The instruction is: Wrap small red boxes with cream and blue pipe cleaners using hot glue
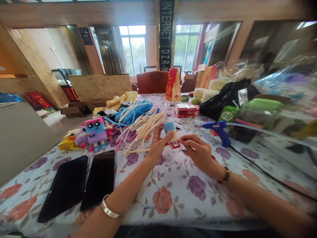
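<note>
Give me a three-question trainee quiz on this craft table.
1. True or false: the blue glue gun lies on the table, held by nobody.
2. The left hand holds a small wrapped piece. The wrapping at its top is: A red, B blue, C green.
3. Fill in: ___ dark phones lie flat beside the left forearm.
Key: 1 true; 2 B; 3 two.

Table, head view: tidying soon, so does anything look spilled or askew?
Nothing spilled, but pipe cleaners lie in a loose heap; the glue-gun cord trails across the table. The left hand holds a blue-wrapped piece.
</note>
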`<state>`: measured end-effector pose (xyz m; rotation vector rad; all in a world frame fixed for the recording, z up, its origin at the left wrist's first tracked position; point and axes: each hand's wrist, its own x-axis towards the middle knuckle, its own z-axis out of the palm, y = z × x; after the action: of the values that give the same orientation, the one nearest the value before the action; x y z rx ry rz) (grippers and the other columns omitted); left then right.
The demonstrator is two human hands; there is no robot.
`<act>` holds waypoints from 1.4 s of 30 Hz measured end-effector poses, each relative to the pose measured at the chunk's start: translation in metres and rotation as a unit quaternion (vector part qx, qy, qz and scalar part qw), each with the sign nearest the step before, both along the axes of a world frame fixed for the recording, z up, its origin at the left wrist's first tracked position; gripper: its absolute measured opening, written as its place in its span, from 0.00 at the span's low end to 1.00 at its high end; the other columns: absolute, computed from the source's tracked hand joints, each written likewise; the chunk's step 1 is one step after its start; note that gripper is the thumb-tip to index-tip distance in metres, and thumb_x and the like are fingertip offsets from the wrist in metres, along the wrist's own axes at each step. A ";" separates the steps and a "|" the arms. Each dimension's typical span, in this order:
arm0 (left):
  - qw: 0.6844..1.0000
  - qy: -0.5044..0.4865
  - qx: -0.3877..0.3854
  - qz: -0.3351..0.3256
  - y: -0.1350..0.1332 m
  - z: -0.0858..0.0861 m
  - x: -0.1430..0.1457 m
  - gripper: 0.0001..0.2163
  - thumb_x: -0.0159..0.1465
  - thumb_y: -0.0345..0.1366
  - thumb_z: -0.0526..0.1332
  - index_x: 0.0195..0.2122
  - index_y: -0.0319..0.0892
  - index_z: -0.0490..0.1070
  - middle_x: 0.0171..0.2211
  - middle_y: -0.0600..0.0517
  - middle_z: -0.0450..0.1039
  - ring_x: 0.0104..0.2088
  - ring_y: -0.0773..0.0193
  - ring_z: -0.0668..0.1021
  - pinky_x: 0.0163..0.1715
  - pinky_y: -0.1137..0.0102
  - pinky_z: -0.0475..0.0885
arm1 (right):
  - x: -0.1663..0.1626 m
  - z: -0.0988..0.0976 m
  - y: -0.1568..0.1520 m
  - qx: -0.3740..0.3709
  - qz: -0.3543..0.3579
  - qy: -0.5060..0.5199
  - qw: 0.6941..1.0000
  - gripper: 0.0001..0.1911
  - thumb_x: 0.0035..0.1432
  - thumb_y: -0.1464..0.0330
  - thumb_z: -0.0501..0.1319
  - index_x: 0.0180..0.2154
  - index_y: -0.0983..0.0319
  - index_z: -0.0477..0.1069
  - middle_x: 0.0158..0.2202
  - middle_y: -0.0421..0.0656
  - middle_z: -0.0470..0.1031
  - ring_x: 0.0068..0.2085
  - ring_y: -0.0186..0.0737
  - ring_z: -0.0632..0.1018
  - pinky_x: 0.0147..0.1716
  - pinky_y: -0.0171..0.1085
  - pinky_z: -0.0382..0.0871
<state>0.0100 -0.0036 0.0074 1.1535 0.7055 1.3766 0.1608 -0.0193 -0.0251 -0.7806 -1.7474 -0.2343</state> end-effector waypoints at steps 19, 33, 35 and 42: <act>0.997 0.047 0.014 -0.053 0.003 -0.001 -0.002 0.25 0.55 0.40 0.64 0.55 0.52 0.64 0.45 0.52 0.67 0.32 0.71 0.71 0.32 0.72 0.75 | -0.001 0.004 0.005 -0.006 -0.010 0.023 1.000 0.10 0.56 0.78 0.58 0.26 0.59 0.69 0.32 0.40 0.75 0.32 0.32 0.76 0.31 0.31 0.69; 0.993 0.072 0.011 -0.092 0.009 -0.002 -0.007 0.36 0.52 0.38 0.66 0.62 0.52 0.54 0.34 0.54 0.71 0.28 0.71 0.72 0.33 0.70 0.74 | 0.001 0.006 0.006 0.024 0.004 0.012 1.000 0.10 0.57 0.78 0.57 0.27 0.59 0.68 0.31 0.41 0.74 0.32 0.32 0.76 0.31 0.31 0.70; 0.993 0.072 0.005 -0.088 0.009 -0.002 -0.007 0.36 0.51 0.38 0.67 0.61 0.52 0.54 0.34 0.54 0.72 0.29 0.70 0.73 0.33 0.70 0.74 | 0.001 0.006 0.006 0.026 0.006 0.014 1.000 0.10 0.57 0.78 0.58 0.26 0.59 0.68 0.31 0.41 0.74 0.32 0.31 0.76 0.31 0.32 0.70; 0.993 0.075 -0.005 -0.091 0.007 0.000 -0.007 0.36 0.49 0.39 0.67 0.60 0.51 0.58 0.31 0.56 0.73 0.26 0.71 0.73 0.30 0.71 0.73 | 0.000 0.004 0.005 0.029 0.010 0.017 0.999 0.10 0.57 0.78 0.57 0.26 0.60 0.68 0.31 0.41 0.74 0.32 0.31 0.76 0.30 0.31 0.70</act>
<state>0.0031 0.0037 0.0070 1.2910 0.6939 1.1418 0.1609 -0.0140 -0.0212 -0.7218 -1.7084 -0.2551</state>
